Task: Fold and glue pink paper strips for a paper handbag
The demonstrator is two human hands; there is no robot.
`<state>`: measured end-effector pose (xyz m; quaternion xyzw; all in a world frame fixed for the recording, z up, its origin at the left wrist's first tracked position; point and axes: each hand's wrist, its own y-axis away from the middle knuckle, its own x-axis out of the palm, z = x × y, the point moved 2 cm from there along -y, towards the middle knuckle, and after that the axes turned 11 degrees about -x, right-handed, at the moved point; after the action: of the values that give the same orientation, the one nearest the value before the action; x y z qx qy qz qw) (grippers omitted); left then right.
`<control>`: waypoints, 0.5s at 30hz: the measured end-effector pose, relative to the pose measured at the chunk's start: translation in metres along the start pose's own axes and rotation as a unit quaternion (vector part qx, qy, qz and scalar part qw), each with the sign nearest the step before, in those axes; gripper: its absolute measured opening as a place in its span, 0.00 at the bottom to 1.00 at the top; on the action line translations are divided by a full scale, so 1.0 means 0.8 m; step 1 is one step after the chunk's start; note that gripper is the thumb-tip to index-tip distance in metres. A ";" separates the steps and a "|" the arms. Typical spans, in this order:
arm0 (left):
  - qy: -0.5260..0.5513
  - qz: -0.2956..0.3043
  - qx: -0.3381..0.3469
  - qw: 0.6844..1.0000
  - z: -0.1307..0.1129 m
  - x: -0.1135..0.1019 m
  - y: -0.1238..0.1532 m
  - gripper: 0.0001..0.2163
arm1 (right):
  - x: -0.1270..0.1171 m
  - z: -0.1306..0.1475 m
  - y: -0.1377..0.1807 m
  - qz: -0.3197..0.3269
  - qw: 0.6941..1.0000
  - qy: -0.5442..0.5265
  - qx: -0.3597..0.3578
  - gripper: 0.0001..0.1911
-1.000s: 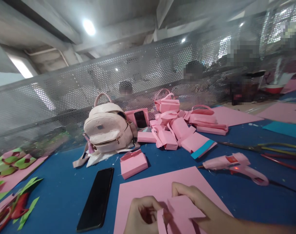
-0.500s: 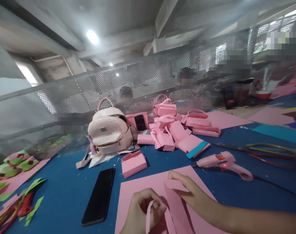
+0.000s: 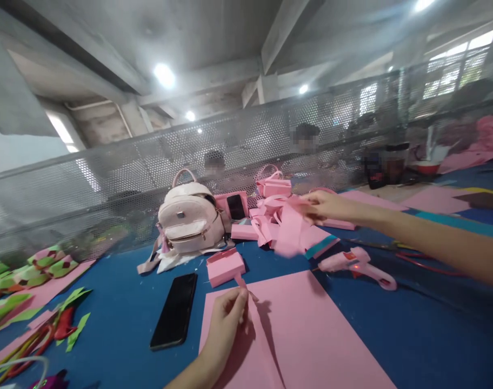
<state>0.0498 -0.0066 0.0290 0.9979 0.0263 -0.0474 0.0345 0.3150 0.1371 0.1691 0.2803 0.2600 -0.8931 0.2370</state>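
**Left hand (image 3: 226,316) pinches a pink paper strip (image 3: 265,348); right hand (image 3: 323,208) at the pile of paper bags (image 3: 266,208)**

The left hand grasps the strip between thumb and fingers; one end points past the fingertips, and the longer run slants down to the hand's right, over a flat pink paper sheet (image 3: 323,329) beneath it. The right hand reaches far forward, its fingertips at a folded pink paper piece (image 3: 289,232) just left of them; blur hides whether they grip it or have let it go. Nearer the wearer than the right hand lies a pink glue gun (image 3: 347,262) with a lit red light. Just beyond the left hand sits a small pink paper box (image 3: 225,267); to that hand's left, a black smartphone (image 3: 174,313); farther beyond, a cream backpack (image 3: 190,219).
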 end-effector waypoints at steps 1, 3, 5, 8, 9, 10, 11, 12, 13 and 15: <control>-0.005 -0.002 0.008 1.000 0.000 -0.001 -0.001 0.25 | -0.015 -0.018 -0.002 -0.015 1.000 0.010 0.018 0.17; -0.013 -0.002 0.019 1.000 0.003 -0.005 -0.004 0.25 | -0.039 -0.056 0.005 -0.037 0.997 0.030 0.060 0.22; -0.019 -0.002 0.026 0.999 0.007 -0.011 -0.007 0.23 | -0.056 -0.091 0.023 -0.057 0.993 0.047 0.094 0.24; -0.030 -0.005 0.023 0.999 0.013 -0.024 -0.008 0.23 | -0.072 -0.130 0.064 -0.075 0.990 0.052 0.108 0.17; -0.034 -0.008 0.021 0.999 0.013 -0.029 -0.007 0.24 | -0.076 -0.140 0.081 -0.076 0.989 0.051 0.112 0.16; -0.037 -0.013 0.020 0.999 0.013 -0.034 -0.007 0.24 | -0.077 -0.147 0.100 -0.071 0.989 0.046 0.119 0.16; -0.040 -0.019 0.021 0.999 0.011 -0.038 -0.006 0.24 | -0.078 -0.152 0.118 -0.063 0.989 0.039 0.126 0.17; -0.042 -0.026 0.023 0.999 0.010 -0.042 -0.005 0.24 | -0.077 -0.155 0.137 -0.055 0.989 0.032 0.130 0.18; -0.044 -0.033 0.026 0.998 0.007 -0.046 -0.004 0.23 | -0.075 -0.156 0.155 -0.046 0.990 0.025 0.134 0.18; -0.052 -0.046 0.033 0.997 0.002 -0.051 -0.004 0.21 | -0.069 -0.152 0.186 -0.036 0.990 0.015 0.138 0.20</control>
<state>0.0085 -0.0055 0.0310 0.9925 0.0689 -0.1013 0.0003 0.4859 0.1130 0.0681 0.3144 0.1480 -0.9239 0.1599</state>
